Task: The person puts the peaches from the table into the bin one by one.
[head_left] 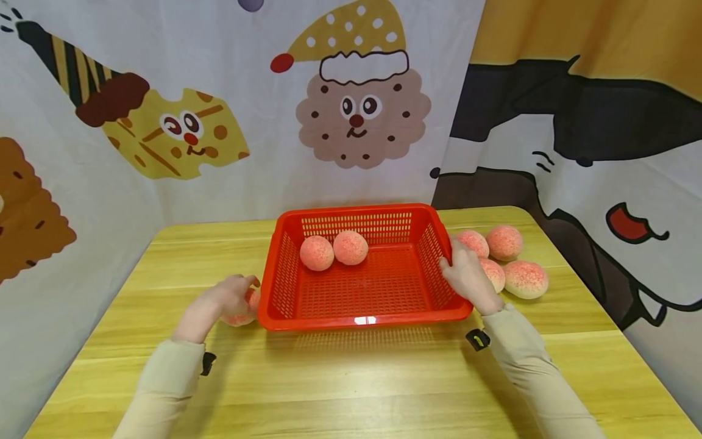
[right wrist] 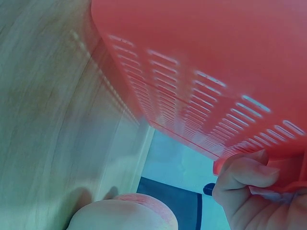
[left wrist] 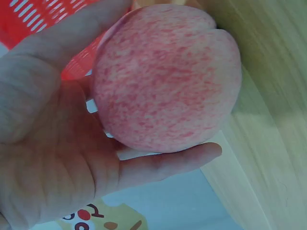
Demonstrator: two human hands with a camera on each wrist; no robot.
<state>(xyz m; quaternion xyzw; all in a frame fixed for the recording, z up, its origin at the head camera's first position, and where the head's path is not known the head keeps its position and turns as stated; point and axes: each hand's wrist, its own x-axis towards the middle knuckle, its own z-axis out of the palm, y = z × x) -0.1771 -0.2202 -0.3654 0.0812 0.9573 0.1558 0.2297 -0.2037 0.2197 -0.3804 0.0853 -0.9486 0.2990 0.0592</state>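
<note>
A red plastic basket (head_left: 351, 321) with slotted walls stands in the middle of the table, and two pink peaches (head_left: 317, 253) lie in it toward the back left. Just outside its left wall, my left hand (head_left: 222, 300) holds another peach (left wrist: 168, 79), thumb on one side and fingers around the other in the left wrist view. My right hand (head_left: 468, 277) grips the basket's right rim; the right wrist view shows the bent fingers (right wrist: 247, 172) hooked over that edge.
Several more peaches (head_left: 525, 280) sit in a cluster right of the basket, close by my right hand. The wooden table (head_left: 351, 390) ends at a printed cartoon curtain (head_left: 219, 195) behind it.
</note>
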